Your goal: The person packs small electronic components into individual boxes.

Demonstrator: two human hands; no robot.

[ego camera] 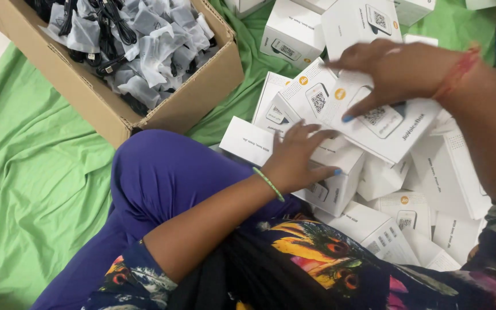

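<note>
Green cloth [35,189]: spread over the floor, wrinkled, under everything in view; a strip of pale floor shows at the upper left edge.

Carton [96,100]: brown cardboard, open, upper left, resting on the cloth; filled with black cables [110,23] in clear bags.

Knee [167,172]: the person's own, in purple fabric, bent, centre of view, just below the carton; a dark flowered garment covers the lap beneath it.

Pile of white boxes [426,178]: small cartons with printed labels, heaped on the cloth from top centre to lower right, some flat, some tilted, many touching or overlapping.

Top box [391,129]: white, lying tilted on the pile, label up, right of centre; under the right hand.

Side box [340,172]: white, on its side at the pile's near left edge; under the left hand.

Right hand [400,72]: red thread at the wrist; fingers spread, tips pressing down on the top box; blurred, so whether it clasps the box cannot be told.

Left hand [297,158]: green bangle at the wrist; fingers spread flat, palm down, laid over the side box and touching a neighbouring box; no pinch seen.
</note>
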